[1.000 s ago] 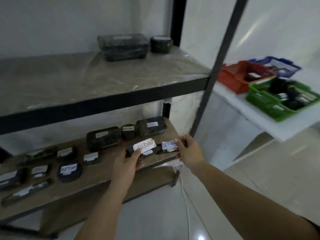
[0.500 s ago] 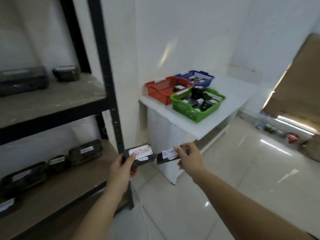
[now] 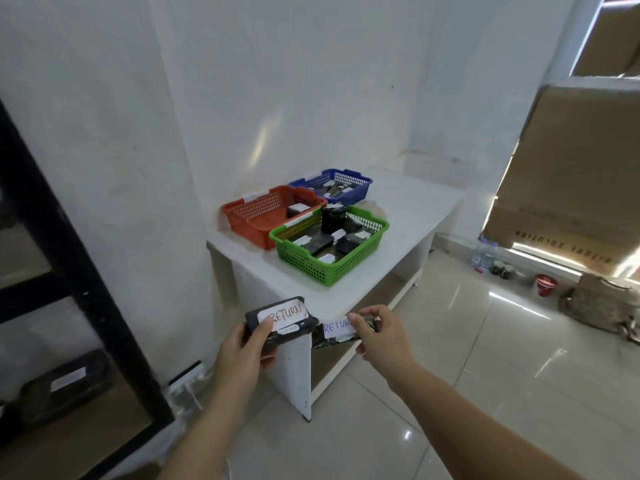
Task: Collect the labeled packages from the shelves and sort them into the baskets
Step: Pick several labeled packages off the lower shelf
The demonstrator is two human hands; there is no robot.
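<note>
Two packages marked RETURN are in your grip, one [image 3: 280, 322] held by your left hand [image 3: 242, 351] and one [image 3: 337, 332] pinched by your right hand [image 3: 381, 337], short of the white table [image 3: 408, 216]; next, judge which of three baskets, orange [image 3: 256, 216], blue [image 3: 360, 183] or green [image 3: 311, 265], takes them.

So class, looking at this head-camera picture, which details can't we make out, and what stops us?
- Right-hand package: its label reads "RETUR", the rest covered by the right hand.
- Labels on packages in the green basket, orange basket and blue basket: too small to read.
- Which basket takes returns: the white tags on the rims are illegible.
- Shelf package: blurred, label unreadable.
- Left-hand package: lower part hidden by the left hand.
</note>
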